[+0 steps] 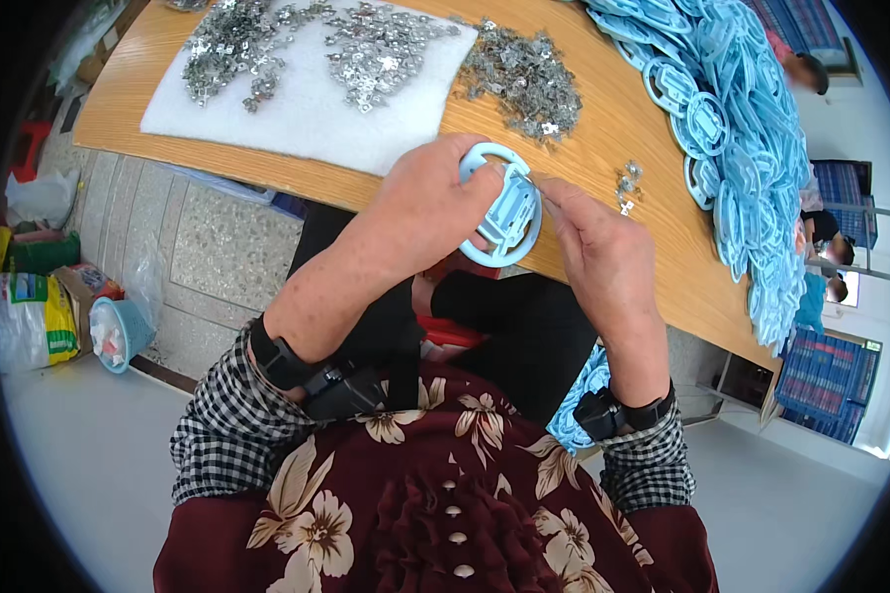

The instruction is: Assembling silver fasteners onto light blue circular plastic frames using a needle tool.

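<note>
My left hand [427, 193] is closed round a light-blue oval plastic frame [512, 210], its thumb pressed on the front face. The frame has a ring-shaped rim and a moulded centre piece, and is held tilted over the table's near edge. At its upper right rim, my right hand [603, 237] pinches thumb and forefinger together; whatever lies between the fingertips is too small to make out. Just beyond that hand, several small metal clips [628, 186] lie loose on the wooden table [623, 119].
A white foam pad [307, 133] bears two heaps of metal clips [381, 59]; another heap [524, 79] sits right of it. Similar blue frames [752, 128] are piled along the table's right side. Left on the floor stand a blue basket [119, 336] and bags [35, 316]. People [829, 237] sit at far right.
</note>
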Motion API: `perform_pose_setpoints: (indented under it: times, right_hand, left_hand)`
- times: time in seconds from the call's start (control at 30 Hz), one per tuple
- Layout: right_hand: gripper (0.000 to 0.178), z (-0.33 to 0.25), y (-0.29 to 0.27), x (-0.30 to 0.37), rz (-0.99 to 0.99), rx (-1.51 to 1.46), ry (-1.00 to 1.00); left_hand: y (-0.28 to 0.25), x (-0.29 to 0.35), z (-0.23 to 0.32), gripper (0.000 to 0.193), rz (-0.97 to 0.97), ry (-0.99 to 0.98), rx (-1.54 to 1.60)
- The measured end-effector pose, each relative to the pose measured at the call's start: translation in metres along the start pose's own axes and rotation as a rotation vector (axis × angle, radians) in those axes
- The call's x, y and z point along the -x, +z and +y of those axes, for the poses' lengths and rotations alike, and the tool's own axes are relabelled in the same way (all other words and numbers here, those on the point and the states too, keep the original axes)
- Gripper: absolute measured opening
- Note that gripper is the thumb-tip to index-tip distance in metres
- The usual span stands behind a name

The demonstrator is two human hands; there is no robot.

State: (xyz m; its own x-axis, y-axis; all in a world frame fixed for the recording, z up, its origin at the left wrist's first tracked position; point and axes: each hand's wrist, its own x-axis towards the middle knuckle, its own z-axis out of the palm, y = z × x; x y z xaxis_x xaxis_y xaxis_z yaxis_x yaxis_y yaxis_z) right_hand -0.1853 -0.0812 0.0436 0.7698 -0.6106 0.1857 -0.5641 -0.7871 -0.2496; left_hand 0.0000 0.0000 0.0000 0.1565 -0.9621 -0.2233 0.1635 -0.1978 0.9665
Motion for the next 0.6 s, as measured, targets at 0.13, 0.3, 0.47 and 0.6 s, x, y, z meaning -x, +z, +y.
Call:
perform_pose_setpoints:
  times: [0.13, 0.3, 0.47, 0.6]
  right_hand:
    - [0.026, 0.000, -0.002, -0.001, -0.019, 0.024, -0.014]
    - [0.024, 0.001, -0.004, -0.002, -0.048, 0.020, -0.040]
    - [0.017, -0.011, -0.027, -0.020, -0.215, 0.062, -0.011]
    - [0.014, -0.007, -0.036, -0.052, -0.281, 0.250, -0.332]
  left_hand:
    - [0.000, -0.001, 0.000, 0.036, 0.003, -0.005, -0.007]
    - [0.001, 0.002, 0.004, 0.036, 0.003, -0.010, -0.011]
    - [-0.001, 0.001, -0.004, 0.036, 0.038, 0.090, -0.262]
    - [0.001, 0.003, -0.001, 0.035, 0.010, 0.006, -0.119]
